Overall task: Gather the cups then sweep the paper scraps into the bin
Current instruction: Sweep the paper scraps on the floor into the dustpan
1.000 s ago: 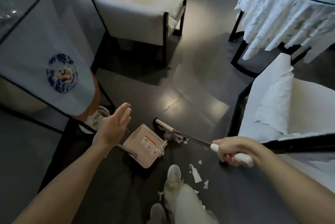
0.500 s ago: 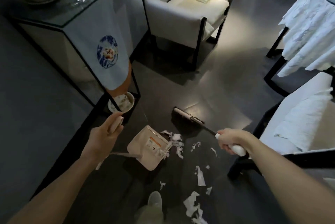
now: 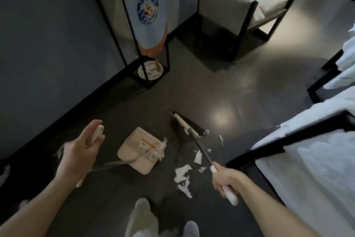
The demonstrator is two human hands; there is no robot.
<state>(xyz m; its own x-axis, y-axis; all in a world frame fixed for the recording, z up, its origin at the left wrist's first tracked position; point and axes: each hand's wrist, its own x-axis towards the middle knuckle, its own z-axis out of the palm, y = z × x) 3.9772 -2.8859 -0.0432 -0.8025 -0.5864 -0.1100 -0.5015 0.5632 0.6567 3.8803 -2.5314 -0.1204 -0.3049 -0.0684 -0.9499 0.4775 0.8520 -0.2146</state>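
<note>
White paper scraps [image 3: 183,176] lie on the dark floor [image 3: 221,92] between the beige dustpan [image 3: 141,150] and the broom head [image 3: 187,126]. The right hand [image 3: 225,178] is wrapped around the broom's white grip; the left hand [image 3: 79,152] grasps the dustpan's long handle.

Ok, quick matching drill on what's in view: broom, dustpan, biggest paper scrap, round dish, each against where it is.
Things:
1. broom
2. dustpan
3. biggest paper scrap
4. round dish

Places:
A. inside the black stand's base
B. handle in left hand
C. loose on the floor near the feet
D. handle in right hand

Pairs: 1-D, 2-B, 3-C, 4-A
</note>
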